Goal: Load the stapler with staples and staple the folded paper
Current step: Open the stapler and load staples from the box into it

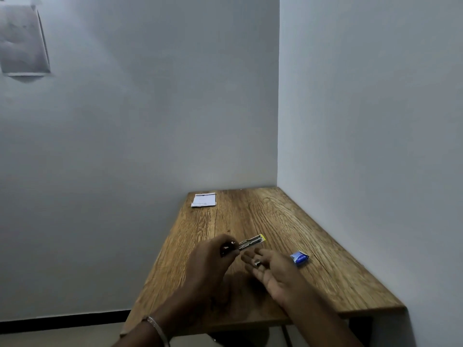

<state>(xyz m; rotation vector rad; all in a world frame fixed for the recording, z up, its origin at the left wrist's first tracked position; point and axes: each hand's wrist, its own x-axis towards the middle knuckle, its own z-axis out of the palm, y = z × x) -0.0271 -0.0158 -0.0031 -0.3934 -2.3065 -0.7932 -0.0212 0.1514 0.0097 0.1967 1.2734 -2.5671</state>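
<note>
Now stapler (246,242) in left grip (213,256), table (325,259)

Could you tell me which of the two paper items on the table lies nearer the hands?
The small blue staple box, just beyond the right hand; the white folded paper lies at the table's far left corner.
</note>
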